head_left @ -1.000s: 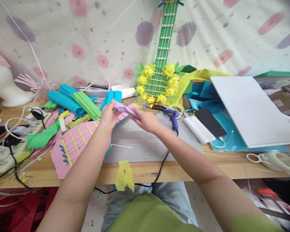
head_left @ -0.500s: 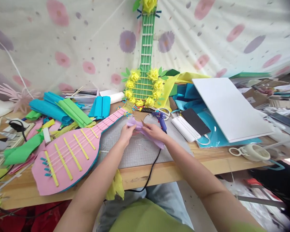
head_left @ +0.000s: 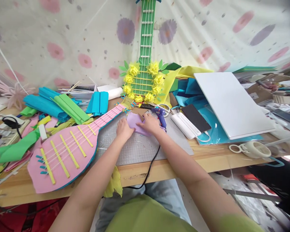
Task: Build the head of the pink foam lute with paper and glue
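Observation:
A sheet of light purple crepe paper [head_left: 132,120] lies low over the grey cutting mat [head_left: 132,154], more spread out at its left end. My left hand [head_left: 125,130] is at the paper's left edge, fingers bent and closed on it. My right hand [head_left: 151,124] rests over the right part, thumb and fingers around a small brown piece [head_left: 141,118] that looks like card; its lower end is hidden. Just beyond the right hand lies a blue hot glue gun [head_left: 161,117]. To the left is a pink paper-covered lute shape [head_left: 65,146] with yellow strips and white strings.
A green instrument model with yellow paper flowers [head_left: 145,82] stands at the back. Blue and green crepe rolls [head_left: 71,109] lie left. Scissors [head_left: 166,109], a white power bank [head_left: 185,125] and a white board [head_left: 232,104] are to the right. A black cord [head_left: 151,164] crosses the table's front edge.
The purple paper, bunched between both hands before, is now lower and flatter. My left hand has turned palm down onto its edge. The view has tilted slightly downward.

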A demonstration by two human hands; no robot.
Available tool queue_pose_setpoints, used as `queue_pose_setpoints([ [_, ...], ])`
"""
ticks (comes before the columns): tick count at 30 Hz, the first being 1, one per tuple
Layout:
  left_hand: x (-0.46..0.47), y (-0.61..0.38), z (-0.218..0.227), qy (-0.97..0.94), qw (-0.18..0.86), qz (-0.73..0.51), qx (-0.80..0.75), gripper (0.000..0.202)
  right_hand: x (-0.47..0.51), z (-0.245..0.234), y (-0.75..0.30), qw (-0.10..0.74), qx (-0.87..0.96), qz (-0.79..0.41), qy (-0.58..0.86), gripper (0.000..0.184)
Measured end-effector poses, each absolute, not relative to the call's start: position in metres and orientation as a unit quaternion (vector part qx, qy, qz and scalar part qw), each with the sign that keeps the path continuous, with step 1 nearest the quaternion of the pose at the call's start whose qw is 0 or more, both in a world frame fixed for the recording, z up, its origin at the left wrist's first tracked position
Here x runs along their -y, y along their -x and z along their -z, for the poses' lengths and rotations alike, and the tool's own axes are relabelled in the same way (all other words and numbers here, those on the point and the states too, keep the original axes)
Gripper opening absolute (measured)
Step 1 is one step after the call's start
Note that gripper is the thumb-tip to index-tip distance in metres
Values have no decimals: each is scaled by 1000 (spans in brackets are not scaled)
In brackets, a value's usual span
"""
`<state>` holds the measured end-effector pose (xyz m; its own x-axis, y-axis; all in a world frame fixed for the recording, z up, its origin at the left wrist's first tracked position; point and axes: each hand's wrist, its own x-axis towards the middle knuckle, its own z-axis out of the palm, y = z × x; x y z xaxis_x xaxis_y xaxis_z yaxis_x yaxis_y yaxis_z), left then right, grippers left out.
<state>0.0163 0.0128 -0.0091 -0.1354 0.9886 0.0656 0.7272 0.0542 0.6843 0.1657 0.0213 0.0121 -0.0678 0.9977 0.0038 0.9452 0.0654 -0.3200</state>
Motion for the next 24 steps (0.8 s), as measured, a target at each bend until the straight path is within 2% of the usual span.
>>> queue_pose_setpoints([
  [3, -16, -22, 13, -635, 220, -320, -667, 65, -26, -7, -163, 93, 708, -155, 683, 62],
  [6, -18, -18, 17, -623, 259, -342, -654, 70, -29, -3, -163, 106, 695, -210, 680, 57],
  [10, -18, -5, 19, -562, 356, -393, -635, 67, -29, 2, -165, 204, 676, -329, 627, 37],
  [14, -13, 7, 16, -485, 484, -497, -532, 59, -25, 5, -168, 306, 647, -408, 566, 36],
  [16, -10, 8, 14, -450, 541, -526, -479, 50, -23, 5, -169, 314, 664, -419, 533, 36],
  [19, -6, 5, 14, -411, 608, -497, -463, 44, -21, 2, -171, 312, 698, -414, 495, 31],
  [24, -5, 1, 16, -348, 606, -523, -488, 44, -23, 3, -169, 356, 643, -375, 565, 24],
])
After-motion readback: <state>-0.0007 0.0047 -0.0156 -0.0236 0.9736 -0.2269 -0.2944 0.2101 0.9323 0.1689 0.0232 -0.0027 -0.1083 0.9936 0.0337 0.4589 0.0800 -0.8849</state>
